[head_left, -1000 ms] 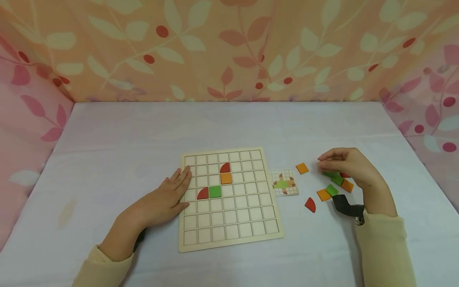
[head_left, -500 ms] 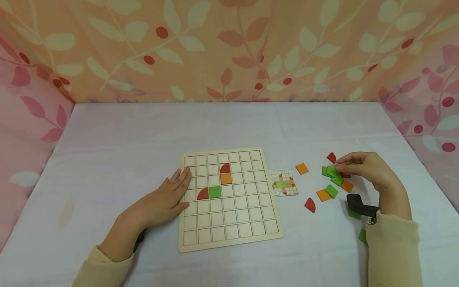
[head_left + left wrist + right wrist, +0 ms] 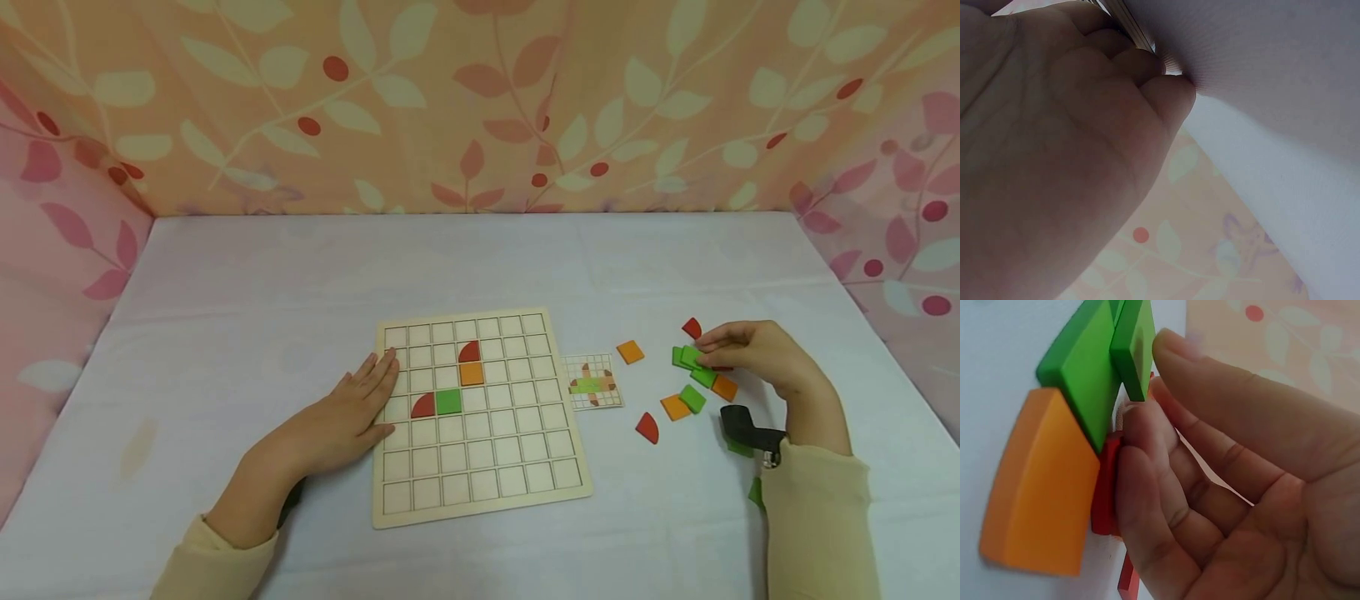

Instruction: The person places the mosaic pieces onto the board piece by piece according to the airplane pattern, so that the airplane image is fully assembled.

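My left hand (image 3: 337,425) rests flat with its fingers on the left edge of a wooden grid board (image 3: 483,483). On the board lie a red quarter-circle tile (image 3: 469,352) above an orange square tile (image 3: 472,373), and a second red quarter-circle (image 3: 423,406) beside a green square tile (image 3: 448,402). My right hand (image 3: 776,362) is at a loose pile of tiles, fingers bent. In the right wrist view its thumb is at the edge of a green tile (image 3: 1135,347), and its fingers are against a red tile (image 3: 1105,487). No tile is visibly pinched.
A small pattern card (image 3: 596,362) lies against the board's right side. Around the pile are an orange tile (image 3: 630,352), a red quarter-circle (image 3: 648,428) and another (image 3: 692,328). Green tiles (image 3: 755,492) lie partly under the right sleeve. A patterned curtain (image 3: 480,108) stands behind the table.
My right hand has drawn back to the right and slightly down from above the pile, uncovering green tiles and a red quarter-circle. The left hand and board stay put.
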A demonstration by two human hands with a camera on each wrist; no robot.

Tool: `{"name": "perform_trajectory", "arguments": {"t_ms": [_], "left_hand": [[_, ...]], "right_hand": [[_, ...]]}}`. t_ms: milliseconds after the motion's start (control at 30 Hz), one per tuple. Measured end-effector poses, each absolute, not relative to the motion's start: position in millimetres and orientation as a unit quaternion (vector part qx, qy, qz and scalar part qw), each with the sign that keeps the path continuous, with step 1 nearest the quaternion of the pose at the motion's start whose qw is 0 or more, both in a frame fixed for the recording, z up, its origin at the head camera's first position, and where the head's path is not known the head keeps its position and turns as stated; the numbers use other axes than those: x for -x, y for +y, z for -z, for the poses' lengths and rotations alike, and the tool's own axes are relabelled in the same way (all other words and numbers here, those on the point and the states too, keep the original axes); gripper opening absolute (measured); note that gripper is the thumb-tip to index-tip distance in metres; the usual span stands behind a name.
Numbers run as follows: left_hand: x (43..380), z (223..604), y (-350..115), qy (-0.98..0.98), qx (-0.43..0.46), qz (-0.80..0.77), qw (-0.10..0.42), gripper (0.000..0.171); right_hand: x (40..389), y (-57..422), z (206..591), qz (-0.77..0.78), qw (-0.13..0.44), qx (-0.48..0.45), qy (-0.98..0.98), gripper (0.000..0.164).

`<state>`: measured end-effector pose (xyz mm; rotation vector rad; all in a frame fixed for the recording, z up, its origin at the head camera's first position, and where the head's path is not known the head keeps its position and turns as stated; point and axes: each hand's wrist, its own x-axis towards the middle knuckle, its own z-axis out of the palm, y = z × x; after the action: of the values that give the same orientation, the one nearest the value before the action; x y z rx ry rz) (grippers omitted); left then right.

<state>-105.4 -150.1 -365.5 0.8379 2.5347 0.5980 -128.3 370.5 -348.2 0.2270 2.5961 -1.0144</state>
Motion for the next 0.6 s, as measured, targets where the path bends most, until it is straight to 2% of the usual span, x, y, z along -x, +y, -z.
{"name": "perform_trajectory", "arguments": {"t_ms": [600], "left_hand": [[105.0,365.7,-150.6,0.906,-0.303,-0.215,0.201,0.071]], "right_hand": [[129.4,360.8,347.8,0.316,0.165,-0.065,0.932,0.042]]}}
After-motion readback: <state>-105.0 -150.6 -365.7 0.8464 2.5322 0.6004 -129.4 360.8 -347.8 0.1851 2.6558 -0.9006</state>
